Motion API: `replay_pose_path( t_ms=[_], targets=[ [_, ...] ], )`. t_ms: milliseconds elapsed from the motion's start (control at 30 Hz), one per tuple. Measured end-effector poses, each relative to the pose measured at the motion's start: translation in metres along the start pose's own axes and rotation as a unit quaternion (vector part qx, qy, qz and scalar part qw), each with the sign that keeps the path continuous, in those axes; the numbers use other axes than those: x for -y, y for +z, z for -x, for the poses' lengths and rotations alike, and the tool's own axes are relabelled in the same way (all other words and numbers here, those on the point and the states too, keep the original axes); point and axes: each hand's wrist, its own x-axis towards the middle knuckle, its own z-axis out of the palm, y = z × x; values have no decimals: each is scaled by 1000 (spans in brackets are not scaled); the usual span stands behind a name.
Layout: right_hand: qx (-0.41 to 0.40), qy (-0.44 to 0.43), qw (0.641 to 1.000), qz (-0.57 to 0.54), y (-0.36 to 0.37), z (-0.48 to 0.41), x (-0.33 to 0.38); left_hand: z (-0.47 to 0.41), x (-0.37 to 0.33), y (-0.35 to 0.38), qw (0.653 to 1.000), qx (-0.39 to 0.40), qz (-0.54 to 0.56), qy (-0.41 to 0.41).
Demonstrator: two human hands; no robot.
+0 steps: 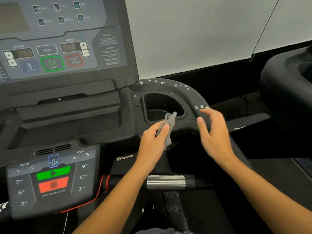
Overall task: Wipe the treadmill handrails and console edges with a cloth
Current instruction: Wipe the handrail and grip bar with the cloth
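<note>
A person's left hand (152, 142) is gripping a crumpled grey cloth (166, 127) at the near edge of the cup holder (162, 105), while the right hand (214, 132) is hovering open, fingers relaxed, over the white-flecked right edge of the console (190, 97)

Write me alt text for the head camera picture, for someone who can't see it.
A person's left hand grips a crumpled grey cloth at the near edge of a black treadmill's cup holder, while the right hand is open beside it. Small white spots dot the holder's far rim; the button console sits to the left.
</note>
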Motion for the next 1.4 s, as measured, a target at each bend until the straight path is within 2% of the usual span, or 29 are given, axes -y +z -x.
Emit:
replay_pose_path(
  t_ms=[67, 133, 200, 267, 400, 467, 567, 633, 733, 833, 933, 1200, 1267, 1400],
  targets=[
    [78, 7, 994, -75, 6, 9, 20, 0, -12, 11, 995, 30, 93, -24],
    [162, 63, 961, -217, 10, 15, 38, 0, -20, 24, 982, 82, 166, -35],
    [158, 110, 931, -311, 11, 14, 46, 1, -25, 37, 970, 126, 204, -45],
    [123, 154, 921, -336, 7, 7, 40, -2, -24, 46, 969, 156, 188, -36],
    [86, 169, 942, -278, -5, -13, 13, -19, -16, 48, 980, 184, 66, 29],
    [46, 140, 961, -234, -12, -27, 0, -32, -11, 43, 986, 137, -42, 88],
    [7, 101, 994, -49, -25, -47, -22, -58, 5, 29, 963, 39, -223, 147],
    [69, 103, 991, 59, -25, -55, -40, -77, 17, 20, 934, 13, -321, 156],
    [177, 131, 968, 121, -14, -59, -54, -98, 31, 10, 898, 4, -410, 158],
    [196, 128, 960, 153, -6, -73, -50, -108, 41, 7, 879, 20, -447, 164],
    [218, 104, 952, 186, 3, -88, -45, -110, 45, 8, 880, 35, -445, 160],
    [276, -67, 926, 249, 6, -77, -50, -112, 45, 7, 884, 38, -437, 160],
    [255, -58, 937, 231, 0, -67, -54, -111, 46, 6, 888, 42, -432, 150],
    [221, 44, 953, 201, -1, -74, -50, -111, 44, 6, 891, 49, -433, 129]
  ],
)
